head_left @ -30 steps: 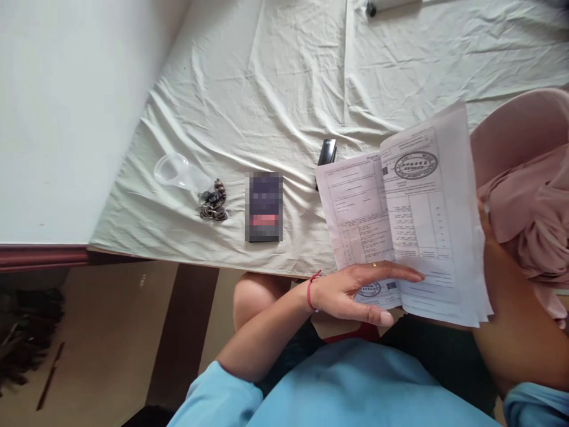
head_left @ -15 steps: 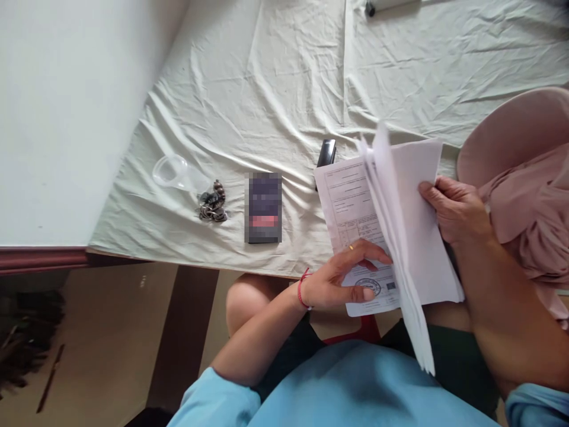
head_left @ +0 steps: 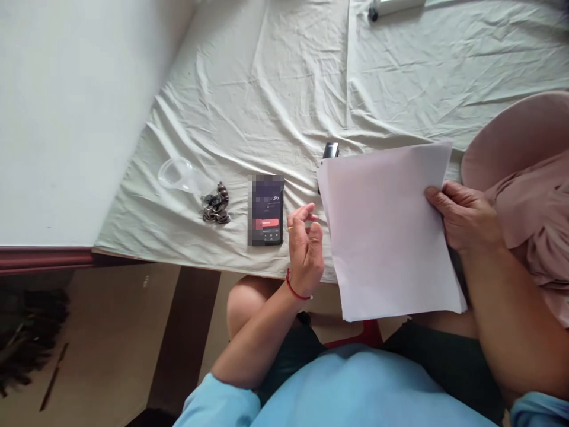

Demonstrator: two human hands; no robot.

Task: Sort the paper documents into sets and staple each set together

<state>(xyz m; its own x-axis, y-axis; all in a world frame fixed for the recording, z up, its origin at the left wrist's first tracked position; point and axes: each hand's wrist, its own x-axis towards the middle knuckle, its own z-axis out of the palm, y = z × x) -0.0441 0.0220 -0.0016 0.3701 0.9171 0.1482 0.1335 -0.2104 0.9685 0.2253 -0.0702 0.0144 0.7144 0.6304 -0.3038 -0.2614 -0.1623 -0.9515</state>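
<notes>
A stack of paper sheets (head_left: pixel 386 237) lies over the front edge of the cloth-covered table, its top sheet blank. My right hand (head_left: pixel 471 216) grips the stack's right edge, thumb on top and the other fingers partly hidden. To the left of the paper, my left hand (head_left: pixel 306 249) is off the stack with its fingers apart and nothing in them. It is close to a dark smartphone (head_left: pixel 267 213) with a lit screen, partly blurred out. Behind the stack's top left corner pokes out a black object (head_left: pixel 331 150), mostly covered by the paper.
Left of the phone are a bunch of keys with beads (head_left: pixel 217 204) and a clear plastic piece (head_left: pixel 178 174). Pink fabric (head_left: pixel 528 207) lies at the right. A white object with a dark end (head_left: pixel 395 7) is at the far edge. A white wall (head_left: pixel 66 118) borders the left.
The raised sheets have come down to the left and cover the printed page. My left hand has left the paper and moved left beside the phone. My right hand keeps its grip.
</notes>
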